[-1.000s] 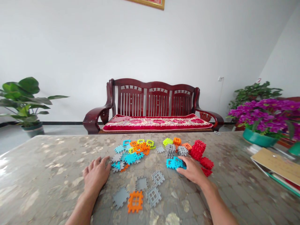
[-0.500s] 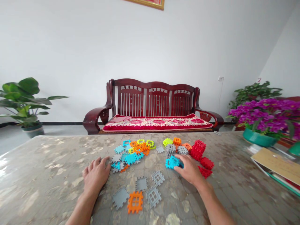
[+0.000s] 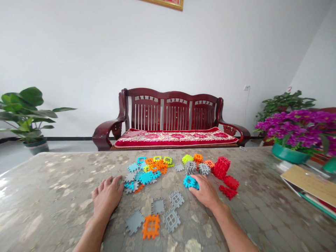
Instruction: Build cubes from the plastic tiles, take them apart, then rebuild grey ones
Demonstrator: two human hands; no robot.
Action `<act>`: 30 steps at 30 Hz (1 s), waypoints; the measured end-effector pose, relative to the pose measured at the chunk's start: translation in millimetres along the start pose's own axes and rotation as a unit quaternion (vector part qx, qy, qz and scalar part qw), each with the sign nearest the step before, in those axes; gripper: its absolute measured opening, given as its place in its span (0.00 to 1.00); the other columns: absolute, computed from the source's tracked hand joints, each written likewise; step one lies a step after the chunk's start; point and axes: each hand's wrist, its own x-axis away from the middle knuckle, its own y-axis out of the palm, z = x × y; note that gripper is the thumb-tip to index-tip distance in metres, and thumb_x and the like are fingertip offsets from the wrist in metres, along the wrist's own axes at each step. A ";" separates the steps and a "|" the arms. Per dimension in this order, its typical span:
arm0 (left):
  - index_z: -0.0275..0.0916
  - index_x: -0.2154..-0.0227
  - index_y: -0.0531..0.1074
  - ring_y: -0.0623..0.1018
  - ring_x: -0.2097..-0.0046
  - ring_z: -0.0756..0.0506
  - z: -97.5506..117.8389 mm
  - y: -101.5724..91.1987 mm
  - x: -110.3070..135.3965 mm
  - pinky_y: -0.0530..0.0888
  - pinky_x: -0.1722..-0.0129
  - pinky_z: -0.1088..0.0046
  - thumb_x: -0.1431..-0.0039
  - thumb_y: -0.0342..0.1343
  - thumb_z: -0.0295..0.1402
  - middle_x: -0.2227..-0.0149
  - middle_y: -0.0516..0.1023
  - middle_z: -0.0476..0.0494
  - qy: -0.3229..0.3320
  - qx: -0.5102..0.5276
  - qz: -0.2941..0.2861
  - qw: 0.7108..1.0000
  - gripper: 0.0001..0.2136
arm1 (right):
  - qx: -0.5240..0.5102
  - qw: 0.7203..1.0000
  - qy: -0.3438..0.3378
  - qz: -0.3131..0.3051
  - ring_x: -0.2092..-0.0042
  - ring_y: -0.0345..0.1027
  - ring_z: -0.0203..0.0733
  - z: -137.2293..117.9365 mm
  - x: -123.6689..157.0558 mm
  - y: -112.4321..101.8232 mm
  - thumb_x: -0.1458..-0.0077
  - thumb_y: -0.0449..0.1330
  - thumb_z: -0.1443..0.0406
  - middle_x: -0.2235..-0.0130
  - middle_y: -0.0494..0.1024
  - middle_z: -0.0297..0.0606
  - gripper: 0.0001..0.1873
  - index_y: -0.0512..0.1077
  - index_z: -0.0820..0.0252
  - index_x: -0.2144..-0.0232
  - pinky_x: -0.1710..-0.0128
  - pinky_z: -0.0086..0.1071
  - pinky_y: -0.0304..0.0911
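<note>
My right hand is closed on a blue toothed building block, thumb and fingers at its right side, at the near edge of the grey blocks. Fingers partly hide how much of the blue block there is. On the left, my left hand lies palm down on the table with its fingers a little apart, holding nothing. Just right of it is a loose pile of blue, grey, orange and lime interlocking tiles. Between my forearms lie several grey tiles and an orange window tile.
Red blocks are stacked to the right of my right hand. Papers and a green pot of purple flowers sit at the table's right. Beyond the far edge stands a wooden bench.
My right hand has shifted slightly left and toward me with the blue block, which looks turned a little. A red block beside the forearm shows more fully. My left hand stays put.
</note>
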 end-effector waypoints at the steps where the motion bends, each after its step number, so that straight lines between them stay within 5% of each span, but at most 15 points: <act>1: 0.50 0.43 0.68 0.61 0.36 0.37 -0.1 0.1 -0.2 0.54 0.39 0.54 0.35 0.39 0.42 0.38 0.66 0.38 0.000 0.001 -0.001 1.000 0.22 | -0.005 1.000 0.004 0.003 0.49 0.70 0.49 1.5 -0.1 -0.3 0.54 0.62 0.66 0.51 0.78 0.42 0.24 0.75 0.56 0.51 0.46 0.41 0.62; 12: 0.49 0.43 0.69 0.63 0.37 0.37 0.9 -1.2 1.2 0.55 0.40 0.54 0.36 0.40 0.41 0.39 0.67 0.38 0.002 -0.001 0.008 1.000 0.22 | -0.029 0.999 0.045 0.002 0.52 0.71 0.48 27.0 3.3 -23.7 0.54 0.61 0.63 0.53 0.80 0.40 0.24 0.75 0.55 0.52 0.49 0.41 0.63; 21: 0.49 0.42 0.68 0.62 0.36 0.36 2.8 -5.2 1.6 0.55 0.39 0.54 0.35 0.40 0.41 0.38 0.65 0.38 -0.002 -0.004 -0.006 1.000 0.22 | 0.034 0.999 0.028 -0.025 0.48 0.69 0.52 7.9 5.1 -17.2 0.55 0.63 0.60 0.49 0.77 0.42 0.31 0.71 0.55 0.46 0.46 0.43 0.61; 30: 0.49 0.42 0.68 0.62 0.36 0.37 2.2 -5.0 2.0 0.56 0.40 0.57 0.35 0.40 0.41 0.38 0.66 0.39 0.002 -0.015 -0.001 1.000 0.22 | 0.031 0.999 0.034 0.014 0.53 0.72 0.50 7.7 4.1 -6.5 0.53 0.62 0.62 0.54 0.80 0.41 0.21 0.75 0.55 0.54 0.51 0.40 0.64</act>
